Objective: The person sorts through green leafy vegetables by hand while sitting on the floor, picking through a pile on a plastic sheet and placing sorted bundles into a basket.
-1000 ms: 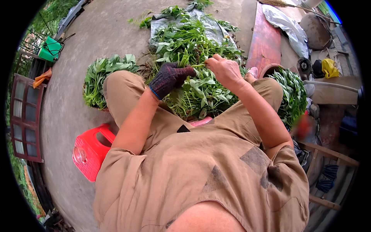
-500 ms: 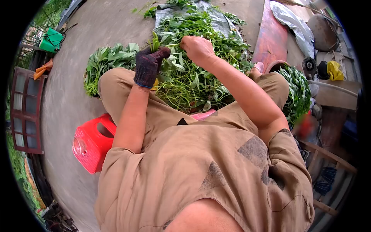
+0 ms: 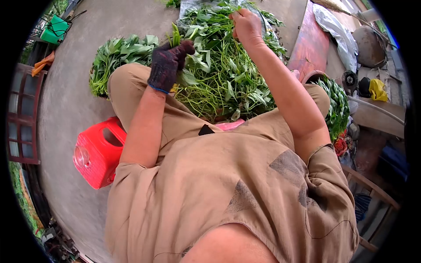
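Note:
My left hand (image 3: pixel 169 61), in a dark knitted glove, is wrapped round a small bunch of leafy green stems (image 3: pixel 176 36); cut ends stick up above the fist and leaves hang to its right. My bare right hand (image 3: pixel 248 25) is over the far part of a big heap of leafy greens (image 3: pixel 228 74). Its fingers are pinched together at the stems; what lies between them is too small to make out. The loose, tangled heap spreads between my legs, partly on a grey sheet (image 3: pixel 190 13).
Stacked greens (image 3: pixel 123 59) lie beside my left knee, more greens (image 3: pixel 335 107) beyond my right. A red plastic jug (image 3: pixel 98 153) stands at my left hip. At the right are a reddish board (image 3: pixel 312 41), a white sack (image 3: pixel 335 33) and a yellow bag (image 3: pixel 378 90).
My right hand has moved away from the left hand, farther out and to the right over the heap. My left hand keeps its hold on the stems, nearly still.

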The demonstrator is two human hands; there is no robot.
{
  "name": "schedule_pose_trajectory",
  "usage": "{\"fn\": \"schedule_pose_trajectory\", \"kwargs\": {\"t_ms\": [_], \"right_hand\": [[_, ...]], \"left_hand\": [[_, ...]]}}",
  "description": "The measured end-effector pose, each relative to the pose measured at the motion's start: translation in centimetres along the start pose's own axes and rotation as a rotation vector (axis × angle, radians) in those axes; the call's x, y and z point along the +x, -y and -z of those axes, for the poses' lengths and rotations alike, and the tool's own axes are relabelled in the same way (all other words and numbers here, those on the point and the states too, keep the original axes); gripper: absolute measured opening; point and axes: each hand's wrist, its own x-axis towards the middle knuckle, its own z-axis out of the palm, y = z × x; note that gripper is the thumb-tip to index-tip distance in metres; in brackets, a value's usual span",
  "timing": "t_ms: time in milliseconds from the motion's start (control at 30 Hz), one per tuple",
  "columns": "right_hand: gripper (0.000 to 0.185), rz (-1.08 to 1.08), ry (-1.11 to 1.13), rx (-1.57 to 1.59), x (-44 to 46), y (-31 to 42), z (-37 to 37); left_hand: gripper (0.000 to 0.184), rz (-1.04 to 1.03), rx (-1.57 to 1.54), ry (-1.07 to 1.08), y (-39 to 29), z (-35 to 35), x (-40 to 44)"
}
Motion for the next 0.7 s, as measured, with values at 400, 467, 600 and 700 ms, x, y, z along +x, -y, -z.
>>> {"fn": "schedule_pose_trajectory", "kwargs": {"t_ms": [400, 467, 600, 700], "right_hand": [[0.023, -0.003, 0.873, 0.108, -15.8, -5.1, -5.2], [0.033, -0.124, 0.97, -0.246, -18.3, -6.2, -4.3], [0.032, 0.133, 0.348, -0.57, -16.4, -7.6, -0.4], [0.033, 0.041, 0.156, -0.832, -13.9, -9.9, 2.3]], "left_hand": [[0.024, -0.197, -0.168, -0.189, -0.2, 3.5, 2.4], [0.026, -0.112, -0.355, -0.127, -0.3, 3.5, 2.3], [0.026, -0.078, -0.476, -0.027, -0.1, 3.6, 2.1], [0.022, -0.051, -0.378, -0.039, 0.8, 4.1, 3.3]]}}
